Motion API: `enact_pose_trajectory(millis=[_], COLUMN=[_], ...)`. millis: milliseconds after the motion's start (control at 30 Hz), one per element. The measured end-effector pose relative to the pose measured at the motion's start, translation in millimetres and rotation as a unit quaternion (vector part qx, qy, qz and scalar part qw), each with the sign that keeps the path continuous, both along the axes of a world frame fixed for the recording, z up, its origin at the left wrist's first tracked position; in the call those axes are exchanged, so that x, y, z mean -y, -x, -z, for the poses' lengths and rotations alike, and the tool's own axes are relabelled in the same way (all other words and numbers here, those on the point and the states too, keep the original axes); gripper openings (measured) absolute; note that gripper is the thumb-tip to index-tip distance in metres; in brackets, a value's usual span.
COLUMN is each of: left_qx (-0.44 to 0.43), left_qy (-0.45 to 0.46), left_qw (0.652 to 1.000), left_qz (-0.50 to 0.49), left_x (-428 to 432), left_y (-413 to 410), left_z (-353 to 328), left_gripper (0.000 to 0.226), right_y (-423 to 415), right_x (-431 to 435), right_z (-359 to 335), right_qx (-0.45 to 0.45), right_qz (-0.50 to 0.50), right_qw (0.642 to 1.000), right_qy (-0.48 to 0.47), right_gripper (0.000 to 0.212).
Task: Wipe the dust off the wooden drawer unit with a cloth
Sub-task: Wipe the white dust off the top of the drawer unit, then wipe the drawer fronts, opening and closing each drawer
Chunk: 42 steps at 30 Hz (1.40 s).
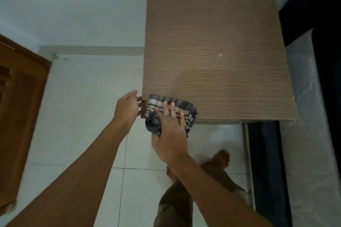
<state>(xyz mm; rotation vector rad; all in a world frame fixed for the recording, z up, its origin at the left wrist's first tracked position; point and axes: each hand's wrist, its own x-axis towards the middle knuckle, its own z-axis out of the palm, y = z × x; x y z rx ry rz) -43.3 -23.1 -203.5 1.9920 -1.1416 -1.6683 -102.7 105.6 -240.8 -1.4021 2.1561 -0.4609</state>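
I look down on the brown wood-grain top of the drawer unit, which fills the upper middle of the view. A folded dark blue and white checked cloth lies on its near left corner and hangs partly over the front edge. My right hand lies flat on the cloth with fingers spread, pressing it down. My left hand is beside the unit's left edge at the same corner, fingertips touching the side, holding nothing.
A white wall stands behind the unit and white floor tiles lie to its left and front. A brown wooden door is at far left. A dark bed frame with a white mattress runs along the right. My feet stand below the unit.
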Motion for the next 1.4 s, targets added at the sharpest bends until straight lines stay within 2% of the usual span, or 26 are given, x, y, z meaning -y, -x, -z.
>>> enact_pose_trajectory(millis=[100,200,267,300,367,467,500,567,700,800,967,1100,1233,1400], left_qx=[-0.010,0.001,0.002,0.007,0.030,0.089,0.095,0.093,0.104,0.082,0.066,0.051,0.033,0.008], left_qy=[-0.002,-0.005,-0.012,-0.009,0.020,0.073,0.090,0.121,0.147,0.135,0.137,0.154,0.202,0.269], left_qw=[0.999,0.998,0.998,0.997,0.993,0.975,0.971,0.968,0.977,0.986,0.988,0.987,0.978,0.962], left_qz=[0.035,0.057,0.066,0.078,0.115,0.189,0.202,0.198,0.114,0.046,-0.008,-0.021,-0.034,-0.047], left_x=[3.5,6.1,6.5,5.6,1.2,-14.8,-21.1,-34.1,-51.0,-56.1,-62.4,-66.0,-70.3,-80.2], left_y=[-9.3,-16.7,-19.7,-20.5,-20.6,-13.4,-9.0,-0.5,9.6,14.0,17.9,15.6,12.4,8.7], left_z=[-4.7,-2.7,0.6,2.4,6.1,9.4,10.9,15.8,27.9,32.4,38.5,45.2,58.9,78.5], left_gripper=[0.039,0.040,0.040,0.039,0.041,0.048,0.048,0.047,0.057,0.057,0.057,0.056,0.052,0.050], right_y=[-11.8,-3.1,13.4,22.4,41.0,65.4,71.9,84.0,106.3,118.8,136.9,151.5,162.5,170.3], right_x=[2.8,-3.6,-11.2,-15.7,-25.0,-46.5,-54.8,-72.2,-103.7,-123.0,-139.4,-145.9,-154.4,-160.2], right_z=[-11.5,-27.2,-38.3,-43.3,-50.4,-47.6,-45.2,-40.2,-30.9,-24.1,-11.5,-5.2,9.5,23.5], right_qx=[0.047,0.165,0.266,0.326,0.437,0.571,0.595,0.622,0.662,0.669,0.624,0.574,0.544,0.543], right_qz=[-0.053,-0.015,0.031,0.065,0.178,0.356,0.382,0.400,0.399,0.385,0.382,0.389,0.377,0.343], right_qw=[0.997,0.986,0.963,0.943,0.881,0.738,0.706,0.672,0.635,0.635,0.677,0.704,0.721,0.722], right_qy=[0.023,-0.004,-0.023,-0.027,-0.031,-0.043,-0.049,-0.036,-0.004,0.028,0.085,0.151,0.206,0.257], right_gripper=[0.060,0.057,0.036,0.023,0.021,0.013,0.013,0.018,0.027,0.027,0.029,0.021,0.021,0.032])
